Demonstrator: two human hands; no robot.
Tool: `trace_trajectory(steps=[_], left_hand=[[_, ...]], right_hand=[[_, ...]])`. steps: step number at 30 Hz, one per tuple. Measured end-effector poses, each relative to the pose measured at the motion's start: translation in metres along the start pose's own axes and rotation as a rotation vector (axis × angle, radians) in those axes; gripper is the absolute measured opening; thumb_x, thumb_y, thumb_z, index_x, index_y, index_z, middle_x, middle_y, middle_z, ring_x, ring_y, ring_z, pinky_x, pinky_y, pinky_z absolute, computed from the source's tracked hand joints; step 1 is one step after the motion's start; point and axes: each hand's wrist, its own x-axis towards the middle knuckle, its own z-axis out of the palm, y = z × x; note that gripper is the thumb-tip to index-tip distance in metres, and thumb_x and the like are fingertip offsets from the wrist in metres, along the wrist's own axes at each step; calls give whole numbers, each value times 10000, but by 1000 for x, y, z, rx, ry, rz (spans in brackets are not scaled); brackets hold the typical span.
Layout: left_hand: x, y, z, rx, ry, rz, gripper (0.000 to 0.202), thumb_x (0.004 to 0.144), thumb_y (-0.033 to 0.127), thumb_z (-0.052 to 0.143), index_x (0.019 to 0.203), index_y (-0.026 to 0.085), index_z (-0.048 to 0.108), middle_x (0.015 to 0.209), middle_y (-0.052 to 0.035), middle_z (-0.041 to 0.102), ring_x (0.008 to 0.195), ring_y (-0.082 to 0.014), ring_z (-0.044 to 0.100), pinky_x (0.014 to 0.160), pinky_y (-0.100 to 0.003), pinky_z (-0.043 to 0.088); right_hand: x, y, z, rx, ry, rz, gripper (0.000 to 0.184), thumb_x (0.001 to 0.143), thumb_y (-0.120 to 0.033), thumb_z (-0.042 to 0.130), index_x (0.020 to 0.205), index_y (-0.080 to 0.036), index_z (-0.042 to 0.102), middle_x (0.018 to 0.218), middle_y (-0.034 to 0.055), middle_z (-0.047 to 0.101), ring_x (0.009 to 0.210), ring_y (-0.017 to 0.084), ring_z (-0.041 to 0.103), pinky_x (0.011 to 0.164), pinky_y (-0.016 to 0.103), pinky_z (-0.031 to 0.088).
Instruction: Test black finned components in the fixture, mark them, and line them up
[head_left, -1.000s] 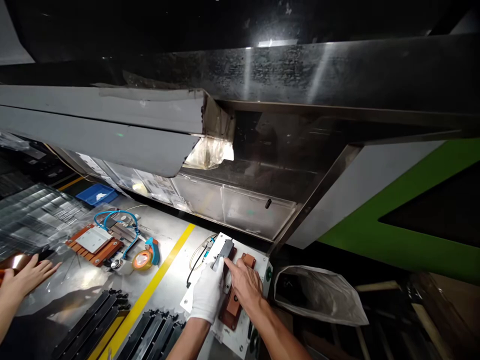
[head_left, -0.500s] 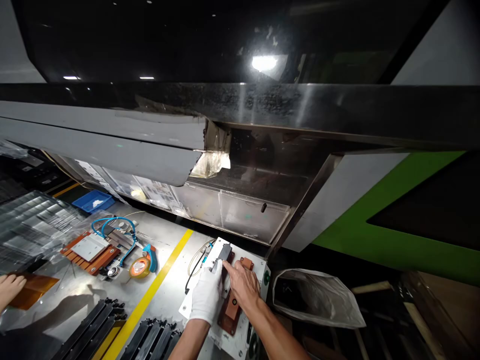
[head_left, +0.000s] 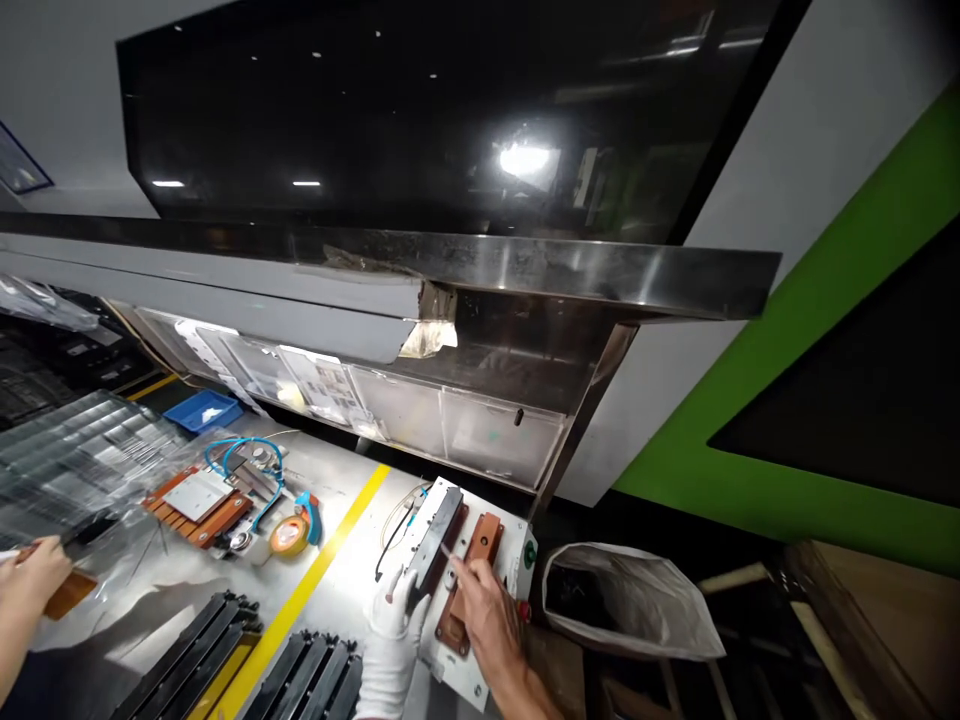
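Note:
A long black bar (head_left: pixel 436 532) lies along a white fixture plate (head_left: pixel 512 548) on the steel bench. My left hand (head_left: pixel 393 618), in a white glove, grips the bar's near end with the thumb raised. My bare right hand (head_left: pixel 486 612) rests just right of it, holding nothing. Its index finger reaches to the gap between the bar and a brown block (head_left: pixel 471 572) on the plate. A green button (head_left: pixel 529 553) sits at the plate's right edge.
Black trays (head_left: pixel 187 650) lie at the front left, beside a yellow line (head_left: pixel 322 580). A tape roll (head_left: pixel 289 535), an orange jig (head_left: pixel 196 497) with blue tubing and a blue tray (head_left: pixel 204 408) lie further left. A co-worker's hand (head_left: pixel 30 575) holds an orange strip. An open bag (head_left: pixel 630 600) hangs right of the bench.
Both my hands have slid back along the fixture towards me, which uncovers the black bar's length. The view has tilted upward. The co-worker's hand has shifted at the left edge.

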Motion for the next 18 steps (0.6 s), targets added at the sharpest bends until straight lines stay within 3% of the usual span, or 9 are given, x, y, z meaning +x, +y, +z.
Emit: trace_trajectory(steps=[3,7,13,18], left_hand=[[-8,-8,-9,95,-75,122,360,918,225,587,1272,163,607,1171,-188,720,1017,-280,723,856,-439,643],[1,-5,-13,135,-42,183,357,909,239,601,1239,109,648,1200,-250,709,1048,-307,725,862,-440,641],[7,0,-3,88,-90,97,397,927,252,581,1291,102,630,1175,-232,719,1067,-278,723,906,-396,625],[15,2,6,-76,-141,-25,324,967,255,497,1202,129,680,1124,-179,728,1093,-248,706,981,-402,594]], right_hand=[[-11,-20,8,-62,-55,-57,536,976,-75,373,1382,-368,565,1036,40,632,960,201,657,724,263,483],[-6,-34,8,-95,-68,-71,493,985,-103,393,1365,-369,560,1023,32,635,968,203,648,715,270,466],[6,-34,2,-136,-76,-100,373,995,-164,403,1223,-368,614,964,9,634,897,196,652,645,281,404],[12,-34,-4,-137,-96,-97,336,996,-183,378,1148,-353,625,931,-1,635,819,182,651,590,294,335]])
